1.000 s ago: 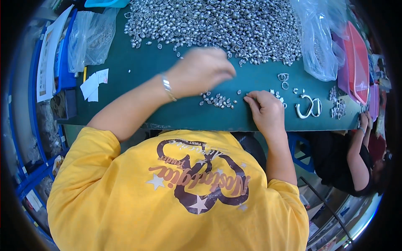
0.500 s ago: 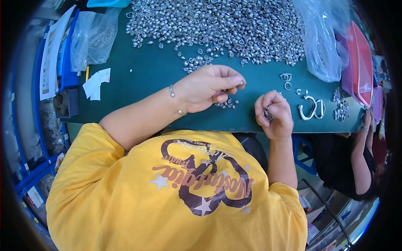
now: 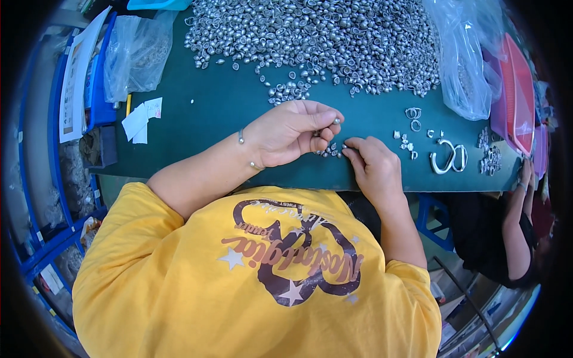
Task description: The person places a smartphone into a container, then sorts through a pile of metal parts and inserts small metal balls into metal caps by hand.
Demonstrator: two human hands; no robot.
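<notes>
My left hand (image 3: 298, 132) is closed, palm turned up, above the green table (image 3: 227, 128). A small hollow grey metal piece (image 3: 336, 121) sits between its thumb and forefinger, and more pieces show under the curled fingers. Just to the right, my right hand (image 3: 378, 169) reaches down to a small cluster of the same metal pieces (image 3: 328, 152) near the table's front edge. Its thumb and forefinger are pinched at a piece (image 3: 344, 147) by that cluster. The rest of its fingers are tucked out of sight.
A large heap of metal pieces (image 3: 316, 42) covers the far middle, with a smaller group (image 3: 289, 91) before it. Clear plastic bags (image 3: 462, 71) flank it. Bangles (image 3: 441, 157), rings and a red basket (image 3: 518, 89) lie right. Beyond sits another person (image 3: 513, 238).
My right hand has moved left, from beside the rings to the small cluster, turning its back upward. The left hand stays nearly in place, its fingers slightly shifted.
</notes>
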